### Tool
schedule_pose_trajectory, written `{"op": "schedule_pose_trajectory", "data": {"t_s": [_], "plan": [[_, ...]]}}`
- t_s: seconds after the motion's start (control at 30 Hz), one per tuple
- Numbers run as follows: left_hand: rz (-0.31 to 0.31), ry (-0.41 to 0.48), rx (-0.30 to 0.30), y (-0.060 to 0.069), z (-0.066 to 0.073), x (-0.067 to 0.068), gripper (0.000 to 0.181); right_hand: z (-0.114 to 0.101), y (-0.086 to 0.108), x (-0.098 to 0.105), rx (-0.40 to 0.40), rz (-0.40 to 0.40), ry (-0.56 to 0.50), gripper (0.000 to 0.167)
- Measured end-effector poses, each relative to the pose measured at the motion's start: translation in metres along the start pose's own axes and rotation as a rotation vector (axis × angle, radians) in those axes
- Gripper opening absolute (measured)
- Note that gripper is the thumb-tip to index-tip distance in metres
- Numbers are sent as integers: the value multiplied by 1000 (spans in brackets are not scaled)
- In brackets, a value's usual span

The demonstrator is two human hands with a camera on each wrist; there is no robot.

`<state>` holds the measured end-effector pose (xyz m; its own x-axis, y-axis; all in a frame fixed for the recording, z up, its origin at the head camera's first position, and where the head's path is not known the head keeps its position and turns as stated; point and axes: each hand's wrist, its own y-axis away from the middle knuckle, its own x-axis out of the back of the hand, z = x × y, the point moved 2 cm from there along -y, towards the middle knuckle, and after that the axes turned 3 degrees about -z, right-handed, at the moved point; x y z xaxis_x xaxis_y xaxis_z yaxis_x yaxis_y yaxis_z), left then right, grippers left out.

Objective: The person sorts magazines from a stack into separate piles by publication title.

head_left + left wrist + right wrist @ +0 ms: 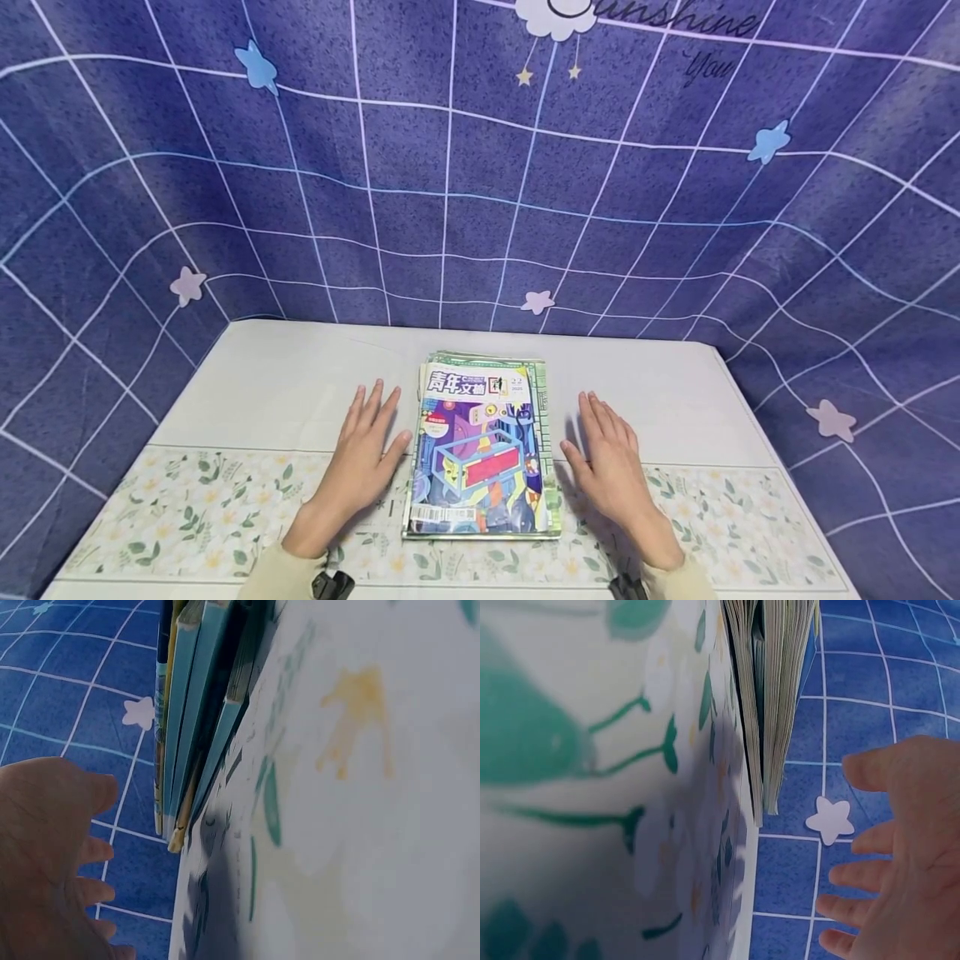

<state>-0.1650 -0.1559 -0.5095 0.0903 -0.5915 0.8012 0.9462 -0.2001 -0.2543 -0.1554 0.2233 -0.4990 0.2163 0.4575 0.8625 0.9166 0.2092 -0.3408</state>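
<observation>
A stack of magazines (480, 450) lies in the middle of the table, the top one with a colourful purple and blue cover. To its left is my left hand (352, 467), fingers spread and relaxed, apart from the stack. My right hand (611, 467) is on the other side, its fingers also extended and holding nothing. The left wrist view has the stack's spines (187, 712) beside my left hand (56, 855). Page edges of the stack (769, 712) show in the right wrist view, with my right hand (900, 847) a short gap away.
The table (300, 358) has a white surface with a floral band (210, 517) across its front part. A dark blue cloth (480, 208) with pale grid lines and stars hangs behind and at both sides.
</observation>
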Motion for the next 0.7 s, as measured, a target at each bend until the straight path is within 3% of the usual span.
{"op": "schedule_pose_trajectory", "data": {"t_s": [0.7], "plan": [[1, 36, -28, 0, 10, -8, 71, -8, 4, -1, 16, 5, -89, 79]]}}
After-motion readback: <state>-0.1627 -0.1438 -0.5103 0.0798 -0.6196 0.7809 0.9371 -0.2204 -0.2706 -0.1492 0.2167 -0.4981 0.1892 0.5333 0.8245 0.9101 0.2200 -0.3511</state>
